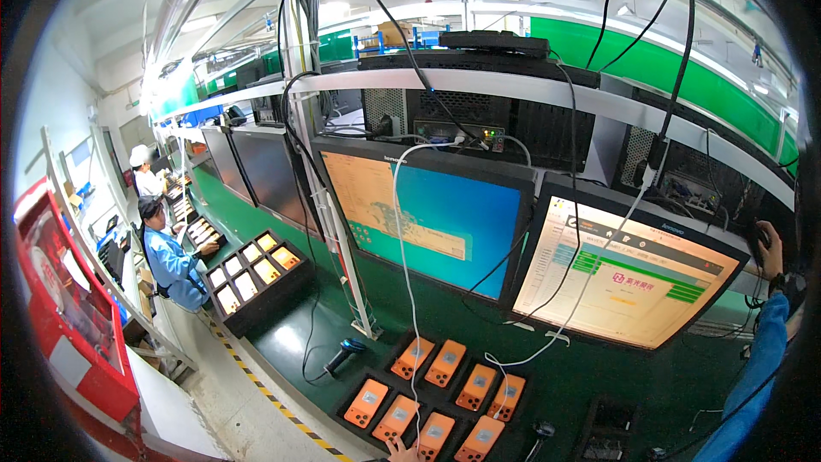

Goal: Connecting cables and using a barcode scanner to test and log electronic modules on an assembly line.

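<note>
At the bottom edge, my left hand (400,452) is partly cut off by the frame. Its fingers are at the lower end of a white cable (410,291) and seem to pinch it, beside an orange phone (436,435). Several orange phones with camera lenses and pale labels lie in two rows in a black tray (380,385). A second white cable (590,278) runs down to a phone on the tray's right. Far to the right, my right hand (770,250) is raised beside a monitor, fingers curled round a dark object (758,234) whose kind is unclear.
Two lit monitors (428,214) (629,274) stand behind the tray, under a shelf rail with computers. A handheld scanner (345,356) lies left of the tray by a metal post (346,265). Another black tray (256,278) holds phones. Two people (171,257) (145,173) work farther left.
</note>
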`<act>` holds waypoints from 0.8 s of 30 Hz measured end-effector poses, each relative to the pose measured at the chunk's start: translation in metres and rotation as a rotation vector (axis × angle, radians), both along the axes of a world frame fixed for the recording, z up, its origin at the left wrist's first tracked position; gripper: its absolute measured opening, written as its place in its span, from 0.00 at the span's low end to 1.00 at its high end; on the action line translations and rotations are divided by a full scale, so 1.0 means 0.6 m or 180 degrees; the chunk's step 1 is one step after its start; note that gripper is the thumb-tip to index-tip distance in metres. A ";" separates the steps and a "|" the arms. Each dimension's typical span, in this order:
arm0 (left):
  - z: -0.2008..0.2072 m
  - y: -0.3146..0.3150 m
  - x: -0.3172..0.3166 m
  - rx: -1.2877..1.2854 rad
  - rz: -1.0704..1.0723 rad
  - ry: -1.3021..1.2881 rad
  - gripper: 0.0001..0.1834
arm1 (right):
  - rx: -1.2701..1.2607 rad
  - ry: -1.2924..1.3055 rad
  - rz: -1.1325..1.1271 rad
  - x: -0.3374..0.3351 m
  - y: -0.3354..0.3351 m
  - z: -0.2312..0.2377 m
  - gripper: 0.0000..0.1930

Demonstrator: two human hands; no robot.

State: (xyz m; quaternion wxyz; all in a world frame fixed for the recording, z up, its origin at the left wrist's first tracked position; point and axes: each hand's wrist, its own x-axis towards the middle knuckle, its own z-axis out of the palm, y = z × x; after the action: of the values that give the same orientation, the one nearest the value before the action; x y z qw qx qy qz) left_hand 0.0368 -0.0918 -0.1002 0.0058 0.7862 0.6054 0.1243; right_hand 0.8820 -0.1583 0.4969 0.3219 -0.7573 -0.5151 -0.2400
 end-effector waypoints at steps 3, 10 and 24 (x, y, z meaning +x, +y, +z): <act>0.009 0.001 0.008 -0.0079 0.0104 -0.0169 0.33 | 0.0112 0.0056 0.0167 -0.005 -0.008 0.003 0.26; -0.028 0.002 -0.004 0.0445 -0.0042 0.0098 0.34 | -0.0026 -0.0216 0.0003 0.006 -0.008 0.004 0.25; -0.051 0.008 0.000 0.0882 0.0036 0.0219 0.36 | 0.0004 0.0136 0.0061 0.002 -0.002 0.001 0.23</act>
State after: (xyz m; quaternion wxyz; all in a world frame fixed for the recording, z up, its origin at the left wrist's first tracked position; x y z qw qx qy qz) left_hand 0.0365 -0.0871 -0.1305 -0.1243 0.7798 0.5867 0.1797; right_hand 0.8834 -0.1596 0.4977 0.3355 -0.7570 -0.5153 -0.2209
